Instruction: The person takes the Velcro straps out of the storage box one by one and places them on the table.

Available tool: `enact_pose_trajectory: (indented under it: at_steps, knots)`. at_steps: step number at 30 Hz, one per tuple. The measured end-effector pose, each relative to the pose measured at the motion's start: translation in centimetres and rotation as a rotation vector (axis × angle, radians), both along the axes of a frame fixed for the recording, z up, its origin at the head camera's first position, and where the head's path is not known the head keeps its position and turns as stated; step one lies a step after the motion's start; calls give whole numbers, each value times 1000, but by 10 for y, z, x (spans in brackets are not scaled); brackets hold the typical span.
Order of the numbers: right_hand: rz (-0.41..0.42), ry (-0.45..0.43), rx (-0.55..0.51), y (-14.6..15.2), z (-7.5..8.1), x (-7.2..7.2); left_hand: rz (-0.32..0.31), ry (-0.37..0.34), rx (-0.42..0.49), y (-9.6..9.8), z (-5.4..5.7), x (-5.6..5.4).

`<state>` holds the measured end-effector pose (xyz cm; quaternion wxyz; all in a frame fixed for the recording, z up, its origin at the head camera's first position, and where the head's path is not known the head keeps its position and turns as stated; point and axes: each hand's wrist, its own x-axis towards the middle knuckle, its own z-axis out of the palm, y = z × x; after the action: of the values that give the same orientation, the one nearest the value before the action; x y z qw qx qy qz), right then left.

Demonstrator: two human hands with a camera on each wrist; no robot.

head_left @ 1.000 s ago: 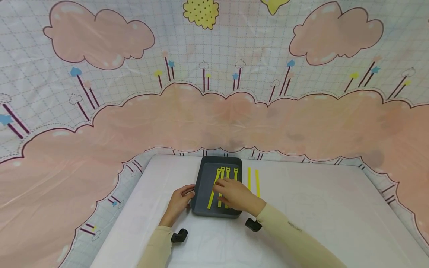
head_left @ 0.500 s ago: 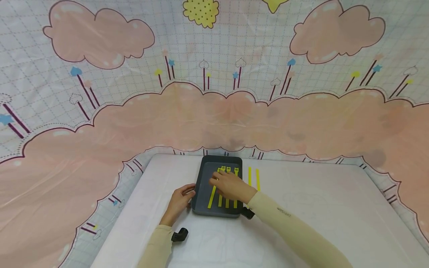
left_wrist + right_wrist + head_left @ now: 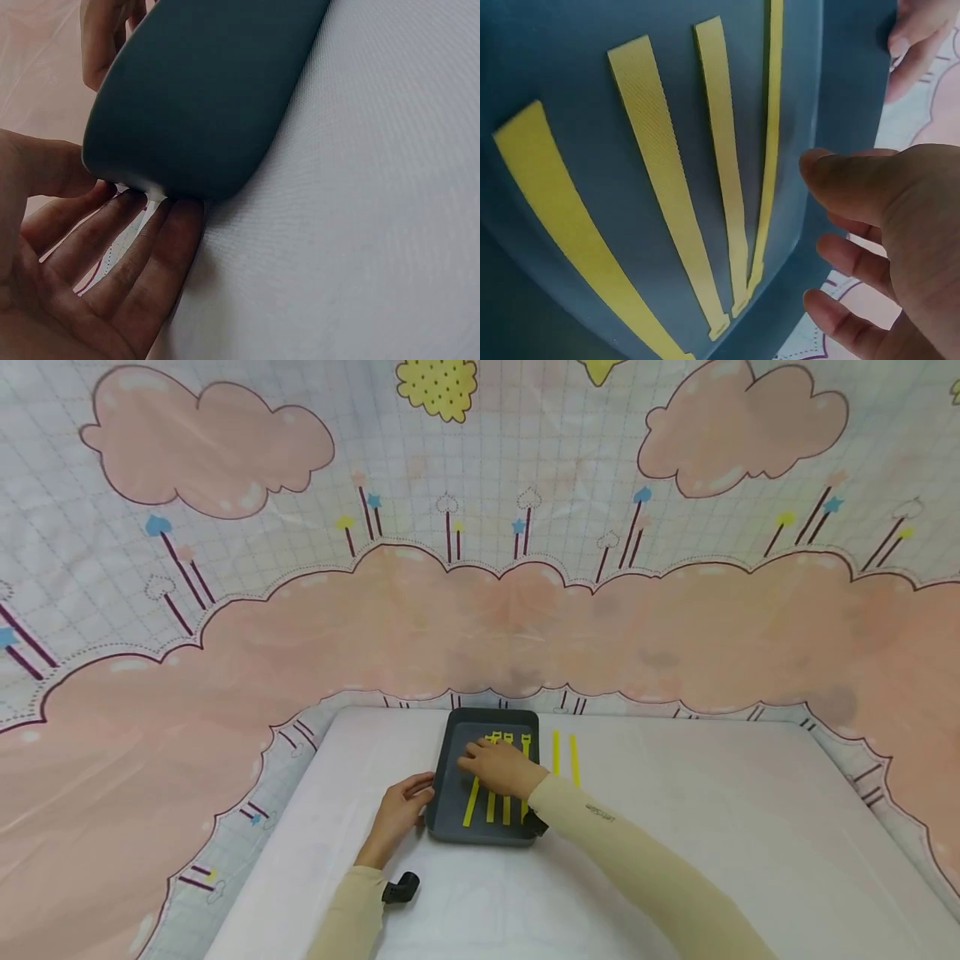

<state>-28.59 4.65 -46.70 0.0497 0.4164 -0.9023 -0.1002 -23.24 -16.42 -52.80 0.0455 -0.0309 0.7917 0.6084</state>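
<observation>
A dark grey rectangular tray [image 3: 450, 810] lies on the white table with several yellow cable ties [image 3: 472, 802] inside, side by side, their buckle ends at the far side. Over the tray's middle hovers my right hand [image 3: 501, 767], covering parts of the ties. In the right wrist view its fingers [image 3: 851, 255] are loosely bent above the tray, apart from the ties [image 3: 660, 150], and I see nothing between them. My left hand [image 3: 399, 814] touches the tray's left side; the left wrist view has its fingertips and thumb against the outer wall [image 3: 172, 112].
Two more yellow strips [image 3: 575, 760] lie on the table just right of the tray, their near ends partly behind the right forearm. Each wrist carries a black camera mount [image 3: 401, 887]. A patterned curtain [image 3: 525, 635] hangs behind the table's far edge.
My right hand has shifted left across the tray, uncovering the lower ends of the ties on the right. The left hand and the tray stay in place.
</observation>
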Motion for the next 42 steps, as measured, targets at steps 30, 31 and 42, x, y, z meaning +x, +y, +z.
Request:
enact_pose_trajectory:
  at_steps: [30,31,42]
  knots:
    - [-48,-47,80,-22,-17,-15,-5,-6,-1,4,15,7]
    - [-45,-49,81,-23,-17,-15,-6,-7,-2,5,15,7]
    - [-19,8,106,-26,-19,-13,18,11,-5,1,-4,-2]
